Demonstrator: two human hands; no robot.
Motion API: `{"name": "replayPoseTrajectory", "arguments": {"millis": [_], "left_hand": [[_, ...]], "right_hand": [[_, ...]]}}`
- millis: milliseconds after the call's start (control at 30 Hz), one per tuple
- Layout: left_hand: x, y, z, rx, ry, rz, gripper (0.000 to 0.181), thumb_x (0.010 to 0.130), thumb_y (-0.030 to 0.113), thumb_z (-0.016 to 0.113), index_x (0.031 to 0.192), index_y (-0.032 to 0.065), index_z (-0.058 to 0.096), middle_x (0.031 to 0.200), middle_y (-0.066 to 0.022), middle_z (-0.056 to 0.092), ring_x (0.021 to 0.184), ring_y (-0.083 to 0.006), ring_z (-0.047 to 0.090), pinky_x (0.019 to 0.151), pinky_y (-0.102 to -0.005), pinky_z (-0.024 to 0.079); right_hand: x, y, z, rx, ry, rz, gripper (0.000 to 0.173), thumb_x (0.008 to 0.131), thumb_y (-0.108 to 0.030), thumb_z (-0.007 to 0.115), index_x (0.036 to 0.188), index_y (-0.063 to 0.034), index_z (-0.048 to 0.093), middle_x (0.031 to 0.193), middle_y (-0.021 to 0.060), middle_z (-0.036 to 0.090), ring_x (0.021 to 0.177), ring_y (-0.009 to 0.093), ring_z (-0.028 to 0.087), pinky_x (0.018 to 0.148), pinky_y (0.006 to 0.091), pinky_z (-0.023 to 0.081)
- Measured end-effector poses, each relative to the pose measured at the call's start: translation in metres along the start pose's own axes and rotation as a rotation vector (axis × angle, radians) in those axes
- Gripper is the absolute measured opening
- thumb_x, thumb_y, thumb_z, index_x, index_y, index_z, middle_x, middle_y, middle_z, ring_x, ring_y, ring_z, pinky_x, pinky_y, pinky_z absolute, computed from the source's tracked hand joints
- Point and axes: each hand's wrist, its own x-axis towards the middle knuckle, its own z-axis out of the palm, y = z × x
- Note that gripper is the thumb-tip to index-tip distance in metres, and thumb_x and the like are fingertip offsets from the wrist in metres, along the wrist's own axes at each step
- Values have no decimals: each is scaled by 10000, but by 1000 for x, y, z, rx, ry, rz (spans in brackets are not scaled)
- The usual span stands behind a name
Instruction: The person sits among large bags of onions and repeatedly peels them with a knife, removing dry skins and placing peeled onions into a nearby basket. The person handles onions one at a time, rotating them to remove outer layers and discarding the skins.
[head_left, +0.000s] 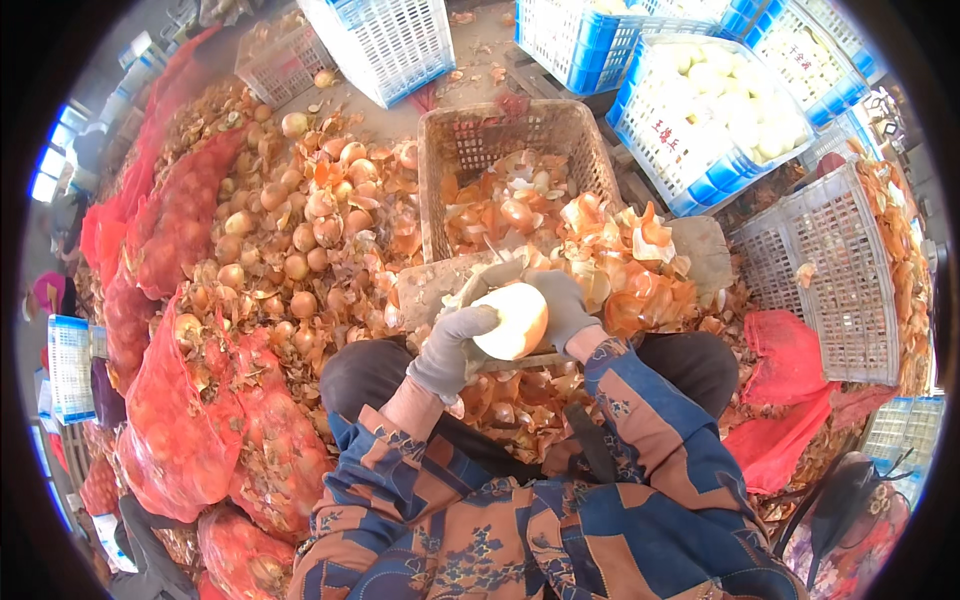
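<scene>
A peeled, pale onion (516, 322) is held between my two hands above a wooden board (424, 291). My left hand (448, 351), in a grey glove, grips its left side with the thumb on top. On the other side my right hand (561, 304), gloved too, presses against the onion; its fingers are partly hidden behind it. A thin strip like a knife blade (495, 250) sticks up past the hands, and its handle is hidden. Loose onion skins (637, 277) are heaped on the board's right part.
Beyond the board stands a brown plastic crate (429, 187) with skins inside. Unpeeled onions (304, 238) cover the floor at left, beside red mesh sacks (176, 427). Blue-and-white crates (660, 142) of peeled onions stand far right. A grey crate (817, 262) leans at right.
</scene>
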Motion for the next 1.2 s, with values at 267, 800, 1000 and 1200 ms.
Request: {"name": "replayPoseTrajectory", "arguments": {"millis": [267,800,1000,1200], "left_hand": [[6,4,-16,-246,114,115,648,898,466,618,1315,-5,464,1217,-178,581,1065,-319,621,930,-483,534],[8,2,-3,-260,295,184,536,917,413,598,1296,56,470,1165,-142,601,997,-303,643,840,-445,567],[10,3,-5,-237,306,158,534,904,422,607,1291,73,488,1154,-122,614,984,-274,647,774,-410,583],[8,0,-12,-196,234,100,615,885,470,612,1292,27,483,1114,-173,615,901,-318,652,690,-412,583]], "right_hand": [[-61,-23,-32,457,288,94,232,870,-239,595,964,-31,638,805,169,670,706,328,660,592,405,505],[-75,-40,-14,-83,343,-110,203,835,-237,641,894,-59,561,733,125,616,591,310,633,513,432,474],[-62,-25,-18,127,290,-73,187,841,-204,624,902,-32,585,701,148,620,570,317,622,519,426,485],[-62,-21,-46,1533,22,359,191,873,-111,569,905,75,594,660,108,576,478,195,558,396,298,464]]}}
